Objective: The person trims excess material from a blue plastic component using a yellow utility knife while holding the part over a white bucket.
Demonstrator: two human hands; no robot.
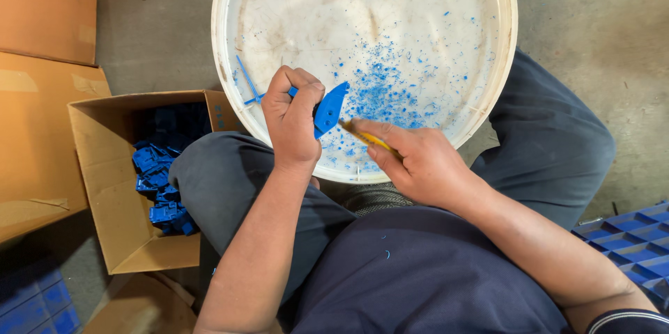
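My left hand (pixel 293 121) grips a small blue plastic part (pixel 329 108) over the near rim of a round white basin (pixel 226 62). My right hand (pixel 411 160) holds a yellow-handled knife (pixel 368 139), its tip touching the blue part's lower edge. Blue shavings (pixel 380 90) lie scattered across the basin's floor. A thin blue strip (pixel 245 79) lies against the basin's left inner wall.
An open cardboard box (pixel 104 187) at my left knee holds several blue plastic parts (pixel 157 173). Flat cardboard (pixel 42 97) lies at the far left. A blue crate (pixel 631 233) is at the right edge. My legs in dark trousers flank the basin.
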